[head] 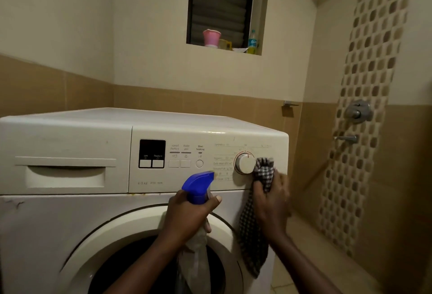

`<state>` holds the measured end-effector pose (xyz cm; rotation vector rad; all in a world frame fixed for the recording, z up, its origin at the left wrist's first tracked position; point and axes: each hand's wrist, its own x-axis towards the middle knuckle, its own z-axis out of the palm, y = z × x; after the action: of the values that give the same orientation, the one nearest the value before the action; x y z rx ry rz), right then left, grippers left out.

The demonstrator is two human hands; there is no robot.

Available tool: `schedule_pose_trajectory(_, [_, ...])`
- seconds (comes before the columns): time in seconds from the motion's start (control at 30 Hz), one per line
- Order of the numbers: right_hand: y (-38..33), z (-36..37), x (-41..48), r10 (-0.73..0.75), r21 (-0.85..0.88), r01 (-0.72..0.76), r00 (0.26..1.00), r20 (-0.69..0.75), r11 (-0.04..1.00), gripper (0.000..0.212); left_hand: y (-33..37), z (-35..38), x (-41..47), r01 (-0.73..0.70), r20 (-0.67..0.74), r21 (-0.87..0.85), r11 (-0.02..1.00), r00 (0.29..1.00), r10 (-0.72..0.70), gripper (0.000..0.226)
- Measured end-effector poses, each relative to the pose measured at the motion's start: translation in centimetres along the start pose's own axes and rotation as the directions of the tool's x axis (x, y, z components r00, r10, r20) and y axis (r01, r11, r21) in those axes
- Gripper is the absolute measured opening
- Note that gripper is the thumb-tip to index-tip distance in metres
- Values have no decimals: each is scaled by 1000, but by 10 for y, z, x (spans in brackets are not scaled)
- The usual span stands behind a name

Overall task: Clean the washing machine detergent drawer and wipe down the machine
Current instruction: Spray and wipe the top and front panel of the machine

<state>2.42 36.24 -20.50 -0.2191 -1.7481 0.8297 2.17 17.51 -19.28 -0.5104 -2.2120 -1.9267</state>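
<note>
Our cloth [264, 172] is right beside the round knob [245, 163] and looks like it touches it. If we rub too hard, we may turn the knob and change the wash setting. The spray bottle [198, 187] points at the buttons [185, 164], so a squeeze could wet them.

Our right hand [272, 200] is up against the front of the washing machine [58, 223]. Its fingers curl round the bunched cloth and press it on the panel. Our left hand [189, 214] is lower, with fingers wrapped round the bottle neck. The detergent drawer [65, 174] sits shut at the far left, well apart from both hands.
</note>
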Motion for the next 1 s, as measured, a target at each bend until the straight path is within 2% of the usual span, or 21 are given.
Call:
schedule_pose_trajectory(0.07, [-4, 11, -30, 76, 30, -76, 997, 13, 997, 14, 0, 0, 0, 9, -9, 2, 1000, 1000, -9, 28])
schedule_pose_trajectory(0.1, [-9, 16, -42, 61, 49, -64, 996, 58, 997, 19, -1, 0, 0, 12, -13, 2, 1000, 1000, -12, 28])
schedule_pose_trajectory(0.2, [-26, 24, -48, -161, 127, 136, 964, 212, 982, 35, 2, 0, -1, 14, -26, -8, 1000, 1000, -14, 20])
schedule_pose_trajectory(0.27, [-38, 28, -30, -252, 130, 229, 945, 207, 965, 35, 2, -1, -2, 18, -47, -17, 1000, 999, -19, 15])
schedule_pose_trajectory(0.37, [-58, 35, -5, -316, 67, 309, 937, 148, 949, 28, -2, -2, -1, 53, -30, -46, 998, 998, -55, 18])
schedule_pose_trajectory(0.47, [-67, 38, 2, -328, 45, 325, 939, 107, 945, 23, -4, -3, 0, 66, -30, -54, 996, 997, -68, 21])
schedule_pose_trajectory(0.6, [-40, 24, -22, -412, 42, 415, 877, 249, 909, 28, -6, -7, 0, 64, -29, -96, 993, 997, -67, 26])
schedule_pose_trajectory(0.63, [-27, 16, -29, -392, 45, 396, 878, 273, 917, 30, -6, -8, 0, 61, -20, -107, 992, 998, -64, 29])
schedule_pose_trajectory(0.7, [-2, -2, -29, -276, 12, 281, 931, 237, 960, 29, -4, -9, 0, 38, 6, -103, 994, 999, -38, 31])
schedule_pose_trajectory(0.77, [19, -18, -15, -64, -46, 69, 992, 112, 997, 29, -2, -8, 0, 14, 21, -89, 996, 1000, -12, 28])
schedule_pose_trajectory(0.87, [29, -32, 25, 163, -90, -169, 984, -67, 981, 20, -5, -8, 1, 8, 30, -66, 998, 1000, -6, 25])
schedule_pose_trajectory(0.93, [25, -33, 51, 185, -101, -194, 978, -91, 976, 21, -6, -6, 0, 26, 43, -50, 998, 999, -24, 26])
schedule_pose_trajectory(1.0, [14, -28, 64, 122, -114, -132, 988, -93, 985, 24, -5, -6, 1, 34, 47, -45, 998, 998, -31, 27])
